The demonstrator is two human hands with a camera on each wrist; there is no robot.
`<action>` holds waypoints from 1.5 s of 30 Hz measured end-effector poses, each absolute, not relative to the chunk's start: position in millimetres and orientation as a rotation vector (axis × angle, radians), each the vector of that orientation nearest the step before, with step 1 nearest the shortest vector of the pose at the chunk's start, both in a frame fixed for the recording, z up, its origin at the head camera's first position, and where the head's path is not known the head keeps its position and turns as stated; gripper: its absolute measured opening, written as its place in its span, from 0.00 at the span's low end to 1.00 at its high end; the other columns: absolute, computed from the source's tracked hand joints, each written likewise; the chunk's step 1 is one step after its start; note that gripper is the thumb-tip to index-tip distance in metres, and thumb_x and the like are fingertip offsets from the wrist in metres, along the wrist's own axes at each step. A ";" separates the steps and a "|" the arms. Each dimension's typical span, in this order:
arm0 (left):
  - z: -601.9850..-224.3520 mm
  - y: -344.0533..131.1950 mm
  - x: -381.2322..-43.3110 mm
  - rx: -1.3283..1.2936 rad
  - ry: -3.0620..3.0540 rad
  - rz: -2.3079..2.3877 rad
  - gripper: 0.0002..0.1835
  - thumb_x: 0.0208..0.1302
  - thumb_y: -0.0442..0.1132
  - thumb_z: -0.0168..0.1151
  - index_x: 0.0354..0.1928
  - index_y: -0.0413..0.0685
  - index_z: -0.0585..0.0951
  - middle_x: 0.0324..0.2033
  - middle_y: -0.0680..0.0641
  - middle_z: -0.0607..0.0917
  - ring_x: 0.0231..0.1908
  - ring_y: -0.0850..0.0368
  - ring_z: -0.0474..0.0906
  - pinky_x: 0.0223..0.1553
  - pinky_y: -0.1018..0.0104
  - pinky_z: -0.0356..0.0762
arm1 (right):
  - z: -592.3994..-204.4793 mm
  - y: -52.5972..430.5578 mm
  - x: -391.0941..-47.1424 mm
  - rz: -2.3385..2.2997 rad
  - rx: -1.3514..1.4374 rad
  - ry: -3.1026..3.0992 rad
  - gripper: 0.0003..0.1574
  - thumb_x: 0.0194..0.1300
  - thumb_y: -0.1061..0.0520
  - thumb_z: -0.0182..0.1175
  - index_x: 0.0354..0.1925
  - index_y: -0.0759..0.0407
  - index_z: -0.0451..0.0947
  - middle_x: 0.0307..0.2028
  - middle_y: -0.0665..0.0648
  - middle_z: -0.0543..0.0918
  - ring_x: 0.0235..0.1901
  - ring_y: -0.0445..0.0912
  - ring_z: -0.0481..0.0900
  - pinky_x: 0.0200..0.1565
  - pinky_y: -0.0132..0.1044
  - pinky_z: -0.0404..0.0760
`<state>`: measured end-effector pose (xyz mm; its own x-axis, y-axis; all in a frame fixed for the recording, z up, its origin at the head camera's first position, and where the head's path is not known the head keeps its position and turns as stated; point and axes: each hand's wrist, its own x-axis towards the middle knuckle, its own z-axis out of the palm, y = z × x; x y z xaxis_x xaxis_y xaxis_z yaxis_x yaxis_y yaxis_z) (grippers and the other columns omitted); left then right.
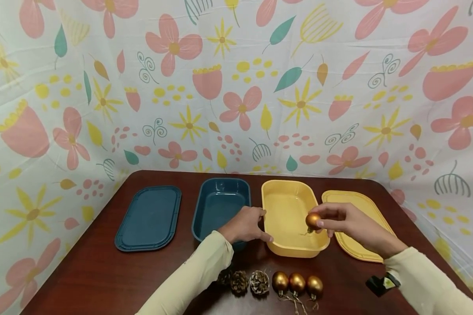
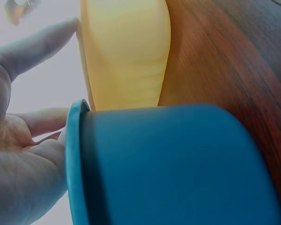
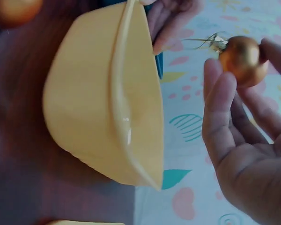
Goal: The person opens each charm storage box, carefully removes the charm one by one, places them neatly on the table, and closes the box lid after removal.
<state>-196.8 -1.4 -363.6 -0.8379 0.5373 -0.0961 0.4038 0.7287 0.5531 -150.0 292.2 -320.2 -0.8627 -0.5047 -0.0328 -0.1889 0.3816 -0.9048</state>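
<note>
A copper-gold Christmas ball ornament (image 1: 313,220) with a string loop is pinched between the fingertips and thumb of my right hand (image 1: 351,225). It hangs over the right side of a yellow bin (image 1: 287,250), and the right wrist view shows the ornament (image 3: 245,62) above rim height. My left hand (image 1: 246,225) touches the bin's left rim with relaxed, spread fingers, while its palm side is near a dark blue bin (image 1: 197,210). In the left wrist view the blue bin (image 2: 178,164) partly hides the left fingers.
Three more ornaments (image 1: 297,284) lie in a row at the front, beside pine cones (image 1: 259,282), some partly behind the left sleeve. A blue lid (image 1: 150,218) lies far left and a yellow lid (image 1: 362,210) on the right. Floral cloth (image 1: 236,87) hangs behind the table (image 1: 90,267).
</note>
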 end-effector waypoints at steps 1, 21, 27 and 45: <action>-363.9 -1.0 -196.7 0.744 2.682 0.774 0.44 0.54 0.51 0.77 0.71 0.41 0.71 0.63 0.44 0.81 0.61 0.51 0.80 0.56 0.62 0.83 | -322.2 294.8 -148.5 -1.511 -0.616 2.294 0.22 0.75 0.57 0.55 0.62 0.64 0.75 0.48 0.47 0.88 0.39 0.44 0.86 0.37 0.40 0.84; -361.5 -3.7 -195.7 0.730 2.651 0.866 0.44 0.55 0.48 0.78 0.72 0.41 0.70 0.68 0.43 0.77 0.64 0.49 0.78 0.59 0.60 0.82 | -352.0 320.1 -109.9 -1.747 -0.590 1.945 0.25 0.81 0.63 0.41 0.70 0.64 0.68 0.47 0.46 0.86 0.38 0.38 0.84 0.40 0.36 0.85; -362.5 -4.4 -194.8 0.741 2.647 0.860 0.44 0.55 0.49 0.77 0.71 0.41 0.70 0.67 0.43 0.78 0.63 0.49 0.79 0.59 0.60 0.82 | -369.5 322.8 -98.4 -1.833 -0.577 1.854 0.26 0.81 0.64 0.39 0.71 0.65 0.66 0.52 0.42 0.83 0.37 0.37 0.82 0.41 0.35 0.85; -363.8 -3.4 -195.3 0.737 2.635 0.866 0.45 0.55 0.49 0.77 0.72 0.40 0.69 0.69 0.42 0.75 0.65 0.49 0.77 0.60 0.58 0.81 | -398.0 337.1 -84.4 -1.626 -0.599 2.138 0.27 0.73 0.66 0.54 0.69 0.61 0.72 0.45 0.47 0.87 0.36 0.44 0.86 0.37 0.41 0.87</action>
